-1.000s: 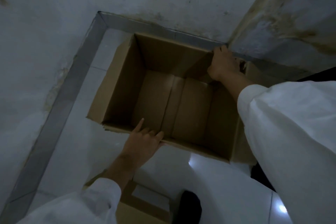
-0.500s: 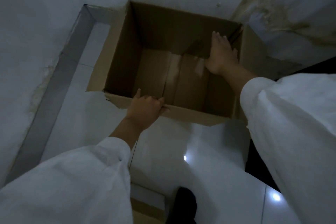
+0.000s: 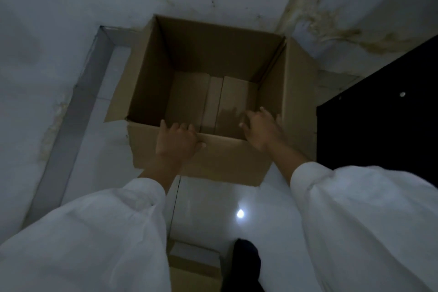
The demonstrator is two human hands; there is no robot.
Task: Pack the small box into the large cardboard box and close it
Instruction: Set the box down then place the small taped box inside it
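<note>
Left hand (image 3: 176, 141) clamped on near rim of large box (image 3: 151, 78), empty, flaps up; right hand (image 3: 262, 129) spread loose over rim, holding nothing. Small box (image 3: 193, 261) seemingly on near floor. Risk: one-handed hold lets box skid or near flap buckle

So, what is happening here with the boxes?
A person in white sleeves stands over the large box, open and empty on the floor. The left hand grips its near wall; the right hand reaches over the same edge, fingers spread, holding nothing. The small box lies on the floor by the person's feet, not yet packed.
</note>
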